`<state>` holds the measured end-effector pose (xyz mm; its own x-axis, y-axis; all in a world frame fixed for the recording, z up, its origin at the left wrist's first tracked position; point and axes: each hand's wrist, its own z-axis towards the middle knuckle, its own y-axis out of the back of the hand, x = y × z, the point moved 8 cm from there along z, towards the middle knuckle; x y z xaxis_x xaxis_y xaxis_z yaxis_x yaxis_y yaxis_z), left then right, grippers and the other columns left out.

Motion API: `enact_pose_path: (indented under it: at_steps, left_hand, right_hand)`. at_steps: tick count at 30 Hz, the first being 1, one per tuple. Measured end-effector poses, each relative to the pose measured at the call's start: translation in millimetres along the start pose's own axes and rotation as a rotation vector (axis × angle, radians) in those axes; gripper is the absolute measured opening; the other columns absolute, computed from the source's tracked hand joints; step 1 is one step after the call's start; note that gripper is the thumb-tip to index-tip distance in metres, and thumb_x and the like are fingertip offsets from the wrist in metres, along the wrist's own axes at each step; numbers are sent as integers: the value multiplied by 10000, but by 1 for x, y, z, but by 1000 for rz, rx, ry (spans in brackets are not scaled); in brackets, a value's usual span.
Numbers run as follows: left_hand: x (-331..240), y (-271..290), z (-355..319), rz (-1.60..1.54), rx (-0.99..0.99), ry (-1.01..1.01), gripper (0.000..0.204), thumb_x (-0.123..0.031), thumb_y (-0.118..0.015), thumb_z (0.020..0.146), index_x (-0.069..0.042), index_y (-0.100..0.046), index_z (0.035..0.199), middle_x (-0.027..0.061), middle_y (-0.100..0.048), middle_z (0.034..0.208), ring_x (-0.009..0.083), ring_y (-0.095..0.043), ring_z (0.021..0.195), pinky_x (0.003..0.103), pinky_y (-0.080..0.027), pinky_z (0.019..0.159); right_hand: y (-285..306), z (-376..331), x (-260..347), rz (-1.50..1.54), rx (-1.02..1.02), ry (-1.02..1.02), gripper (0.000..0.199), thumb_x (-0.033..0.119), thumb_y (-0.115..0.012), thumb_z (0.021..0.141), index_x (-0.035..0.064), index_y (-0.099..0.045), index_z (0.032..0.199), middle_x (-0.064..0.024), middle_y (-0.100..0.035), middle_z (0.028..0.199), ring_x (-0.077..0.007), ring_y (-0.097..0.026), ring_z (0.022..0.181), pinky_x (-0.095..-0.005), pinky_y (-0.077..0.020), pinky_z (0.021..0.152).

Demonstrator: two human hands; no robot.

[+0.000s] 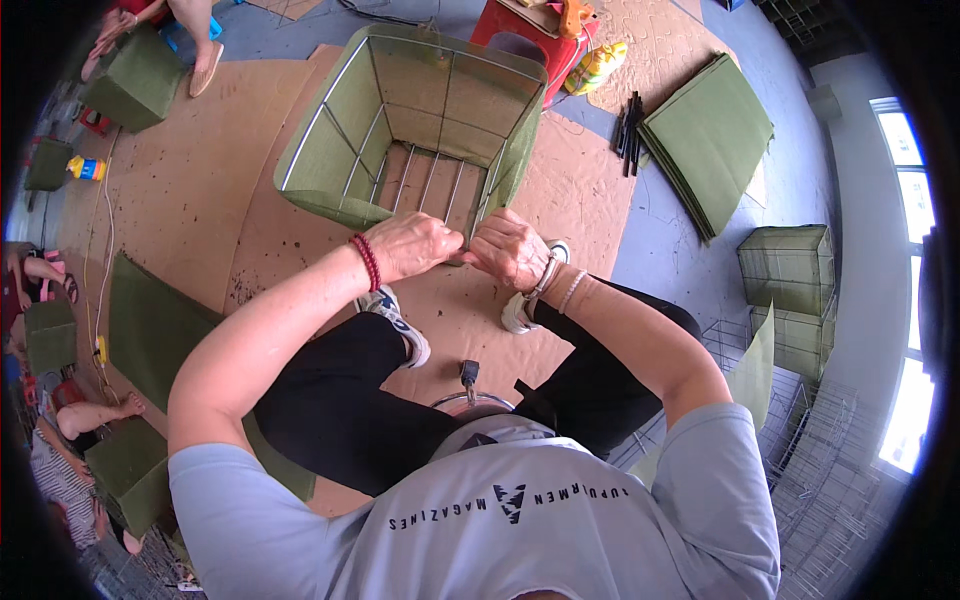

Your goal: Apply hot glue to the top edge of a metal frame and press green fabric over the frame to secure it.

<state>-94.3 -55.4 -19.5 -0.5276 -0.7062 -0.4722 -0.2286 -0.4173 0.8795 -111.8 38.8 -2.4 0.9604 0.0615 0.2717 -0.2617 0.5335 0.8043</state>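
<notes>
A wire-frame basket (330,205) lined with green fabric stands in front of me, with the bare metal bars (430,185) of one side showing. Both of my hands meet at its near right corner, fingertips almost together. My left hand (418,243), below a red beaded bracelet (367,262), is closed in a pinch at that corner. Close beside it, my right hand (508,250) is also closed, against the basket's near right edge. Whatever the fingers grip is hidden by the hands.
Brown cardboard (205,165) covers much of the floor. Ahead right are a red stool (497,25), a yellow bag (597,68), black strips (629,135) and stacked green sheets (708,145). Wire frames (820,480) stand right. People with green boxes (135,75) sit along the left.
</notes>
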Motion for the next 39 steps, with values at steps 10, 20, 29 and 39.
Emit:
enact_pose_path:
  at_steps: [10,20,29,39]
  left_hand:
    - [-7,48,-13,287,-242,-125,671,-297,-729,781,108,-512,1269,217,-478,1400,340,-418,1349,445,-318,1147]
    - [-34,6,-66,496,-469,-283,366,-75,-587,827,36,-631,1173,151,-596,1254,281,-576,1184,383,-502,1001]
    - [-5,30,-44,185,-462,-163,184,-69,-638,804,-11,-623,978,74,-586,756,228,-611,697,354,-525,615]
    - [44,0,-6,156,598,221,313,-310,-455,991,-79,-665,968,154,-677,894,336,-592,1061,590,-374,982]
  right_hand:
    - [22,9,6,-46,-197,-367,366,160,-653,843,-9,-565,1155,-204,-597,1211,-346,-573,1150,-429,-454,990]
    - [-15,-1,25,-296,-196,-278,383,75,-601,734,-23,-582,1104,-113,-620,916,-272,-602,870,-402,-480,849]
    - [-18,8,15,-197,-98,-312,251,228,-691,832,94,-510,720,-36,-565,663,-198,-559,629,-329,-389,632]
    - [-43,18,-9,-204,387,-482,463,486,-571,898,39,-664,979,-99,-605,630,-242,-608,653,-350,-428,730]
